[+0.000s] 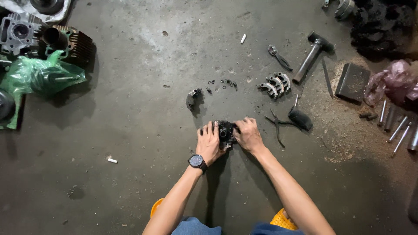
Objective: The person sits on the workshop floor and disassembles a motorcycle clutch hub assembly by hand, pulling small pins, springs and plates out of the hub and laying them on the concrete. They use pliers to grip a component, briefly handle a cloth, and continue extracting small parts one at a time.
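A small dark metal engine part (225, 132) sits on the concrete floor between my hands. My left hand (209, 141), with a black wristwatch on its wrist, grips the part's left side. My right hand (248, 135) closes on its right side, fingers curled over the top. Just beyond lie a curved dark metal shoe (193, 98), several small rings and clips (222, 83), and a cluster of grey curved metal pieces (274, 84).
Pliers (278, 124), a black-handled tool (300, 118), another pair of pliers (278, 56) and a hammer (311, 54) lie to the right. Metal rods (398, 126) and a pink bag (392, 80) sit far right. Engine cylinders (48, 39) and a green bag (39, 76) sit far left.
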